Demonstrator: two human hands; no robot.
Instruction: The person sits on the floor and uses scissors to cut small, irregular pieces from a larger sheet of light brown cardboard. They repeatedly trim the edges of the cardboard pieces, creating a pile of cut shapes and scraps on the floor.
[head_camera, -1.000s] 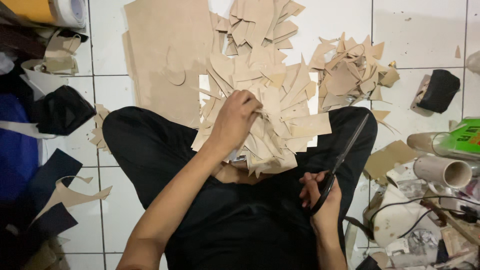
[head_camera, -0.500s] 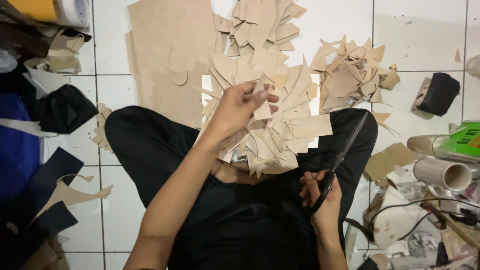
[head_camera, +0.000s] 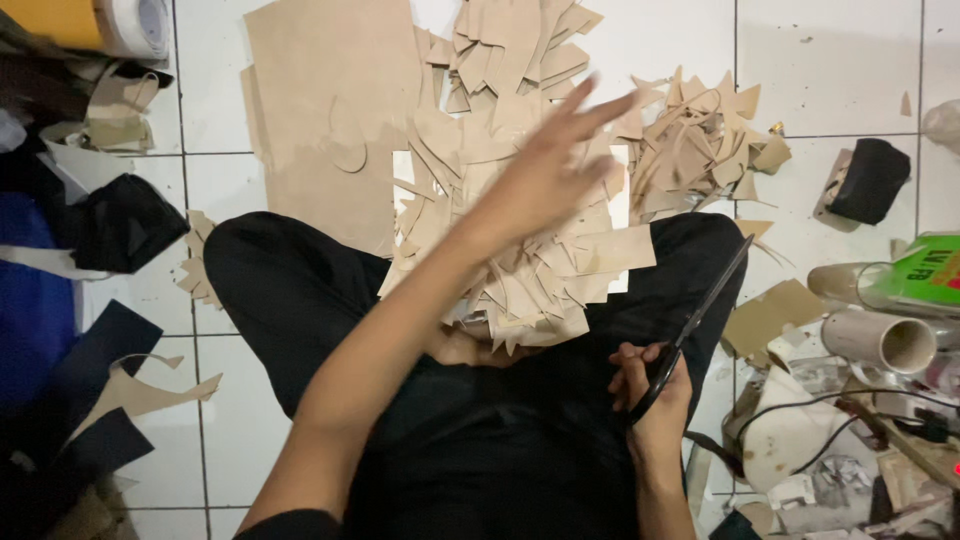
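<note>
My left hand (head_camera: 548, 170) is raised over a heap of tan cut pieces (head_camera: 520, 270), blurred, fingers spread, holding nothing. The heap lies on the floor between my black-trousered legs and over my lap. My right hand (head_camera: 655, 390) rests on my right thigh, shut on black scissors (head_camera: 700, 315) whose blades point up and to the right. A second pile of tan scraps (head_camera: 695, 150) lies farther right, and a large tan sheet (head_camera: 335, 110) with cut-outs lies to the left.
White tiled floor (head_camera: 830, 70). A black pouch (head_camera: 868, 180) at right, a cardboard tube (head_camera: 880, 340), a green package (head_camera: 925, 272), cables and clutter at lower right. Dark blue and black fabric pieces (head_camera: 90, 400) and a roll (head_camera: 130, 22) at left.
My left hand has lifted off the heap and swung up and to the right, its fingers opening. The right hand with the scissors has stayed in place.
</note>
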